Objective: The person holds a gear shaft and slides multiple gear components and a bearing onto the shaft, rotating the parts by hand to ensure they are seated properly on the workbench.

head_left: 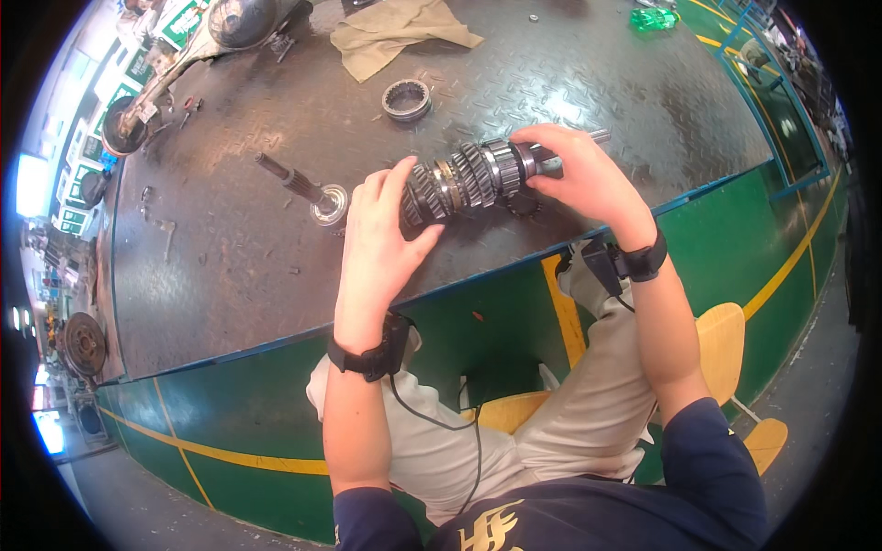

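Observation:
A transmission gear shaft [474,174] lies crosswise near the front edge of the metal table, with several toothed gears and a brass-coloured ring on it. My left hand [378,231] curls round its left end, thumb below and fingers on top. At the other end, my right hand [588,173] grips the shaft between thumb and fingers, and a bare metal end sticks out beyond it. Just left of my left hand rests a splined shaft [292,178] with a bearing [329,206] at its near end. A toothed ring [406,100] sits behind the gears.
A tan cloth [395,37] is spread at the back of the dark tread-plate table [220,275]. Far left stands a large axle housing [241,20]. A green plastic bottle [654,18] lies at the back right. Blue railing [797,119] borders the right side.

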The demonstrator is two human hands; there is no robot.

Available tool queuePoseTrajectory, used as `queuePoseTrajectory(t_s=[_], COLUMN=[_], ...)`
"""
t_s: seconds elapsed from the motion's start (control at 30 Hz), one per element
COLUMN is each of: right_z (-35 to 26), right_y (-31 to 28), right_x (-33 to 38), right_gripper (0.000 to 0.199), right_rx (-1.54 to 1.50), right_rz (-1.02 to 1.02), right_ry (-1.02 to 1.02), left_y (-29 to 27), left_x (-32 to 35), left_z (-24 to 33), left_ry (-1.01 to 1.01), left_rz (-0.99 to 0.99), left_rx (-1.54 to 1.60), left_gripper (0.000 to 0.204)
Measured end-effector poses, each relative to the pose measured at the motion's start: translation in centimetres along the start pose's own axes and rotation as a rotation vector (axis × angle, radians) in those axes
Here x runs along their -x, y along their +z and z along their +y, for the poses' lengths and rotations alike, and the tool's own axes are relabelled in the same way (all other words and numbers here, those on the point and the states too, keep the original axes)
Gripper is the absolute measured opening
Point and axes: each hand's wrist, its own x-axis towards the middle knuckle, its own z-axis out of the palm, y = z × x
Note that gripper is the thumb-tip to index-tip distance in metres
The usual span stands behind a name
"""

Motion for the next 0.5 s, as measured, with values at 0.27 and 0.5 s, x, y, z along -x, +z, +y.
queuePoseTrajectory(t_s=[0.27,0.5], right_z=[-0.6,-0.4], right_y=[-0.1,0.0], right_x=[0.0,0.0], right_gripper=[0.047,0.048], right_rx=[-0.030,-0.040], right_rz=[-0.011,0.008], right_ry=[-0.001,-0.022], left_y=[1.2,0.9], left_x=[-0.3,-0.1], left_z=[0.0,-0.3], left_ry=[-0.001,-0.006], left_rz=[0.020,0.047], left_rx=[-0.131,-0.058], left_gripper=[0.071,0.067])
